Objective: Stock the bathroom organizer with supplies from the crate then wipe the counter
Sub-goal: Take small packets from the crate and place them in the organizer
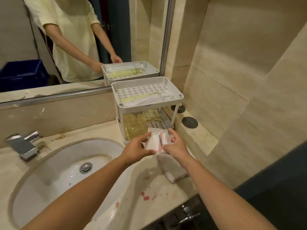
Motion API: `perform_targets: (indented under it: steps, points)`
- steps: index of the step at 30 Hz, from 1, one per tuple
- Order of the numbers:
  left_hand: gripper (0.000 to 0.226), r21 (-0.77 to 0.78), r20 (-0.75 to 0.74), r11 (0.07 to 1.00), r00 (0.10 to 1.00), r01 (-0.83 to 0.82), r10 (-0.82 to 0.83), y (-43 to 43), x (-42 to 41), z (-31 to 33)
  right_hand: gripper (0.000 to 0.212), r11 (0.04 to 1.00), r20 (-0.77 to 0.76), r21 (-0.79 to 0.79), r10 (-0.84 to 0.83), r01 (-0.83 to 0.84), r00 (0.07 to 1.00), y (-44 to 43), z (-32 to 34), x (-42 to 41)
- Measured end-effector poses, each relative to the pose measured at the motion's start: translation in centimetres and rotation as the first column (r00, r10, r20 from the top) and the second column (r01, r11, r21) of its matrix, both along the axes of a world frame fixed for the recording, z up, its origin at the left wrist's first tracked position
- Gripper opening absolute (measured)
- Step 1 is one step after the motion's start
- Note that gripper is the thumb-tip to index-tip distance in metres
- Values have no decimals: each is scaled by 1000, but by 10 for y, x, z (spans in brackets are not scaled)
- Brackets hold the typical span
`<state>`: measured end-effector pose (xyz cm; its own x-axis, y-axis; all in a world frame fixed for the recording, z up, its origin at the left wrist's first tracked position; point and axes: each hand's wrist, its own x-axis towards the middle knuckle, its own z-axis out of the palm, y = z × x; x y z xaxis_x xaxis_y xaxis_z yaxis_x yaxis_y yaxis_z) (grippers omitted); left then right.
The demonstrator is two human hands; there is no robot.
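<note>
A white two-tier organizer (180, 95) stands on the marble counter (167, 188) by the mirror. Its top tray holds a yellow packet (139, 98) and clear wrapped items. The lower shelf holds amber bottles (134, 127) and yellow sachets (152, 115). Just in front of the lower shelf, both hands hold a stack of white packets with a pink strip (157, 141). My left hand (137, 149) pinches its left edge, and my right hand (177, 146) grips its right side.
A white sink (54, 176) with a chrome faucet (23, 145) lies to the left. A folded white cloth (172, 170) rests on the counter under my right arm. Red smears (147, 196) mark the counter's front. The blue crate (23, 74) shows in the mirror.
</note>
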<state>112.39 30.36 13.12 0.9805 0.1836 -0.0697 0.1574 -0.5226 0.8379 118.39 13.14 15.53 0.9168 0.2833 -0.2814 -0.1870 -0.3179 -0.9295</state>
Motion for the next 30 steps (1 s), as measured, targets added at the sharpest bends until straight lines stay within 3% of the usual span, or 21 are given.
perform_targets:
  steps: [15, 20, 25, 30]
  points:
    - [81, -86, -132, 972, 970, -218, 206, 1, 132, -55, 82, 975, -57, -129, 177, -183, 983, 34, -46, 151]
    - [73, -67, -172, 956, 947, -285, 270, 4, 160, -71, 61, 968, 1, -147, 206, -204, 979, 44, -62, 177]
    - [68, -64, -184, 940, 930, -334, 318, 5, 179, -81, 62, 893, 85, -344, 336, -289, 938, 53, -66, 194]
    - [68, 34, -174, 939, 923, -343, 343, 8, 195, -89, 39, 841, 175, -471, 383, -265, 907, 64, -77, 207]
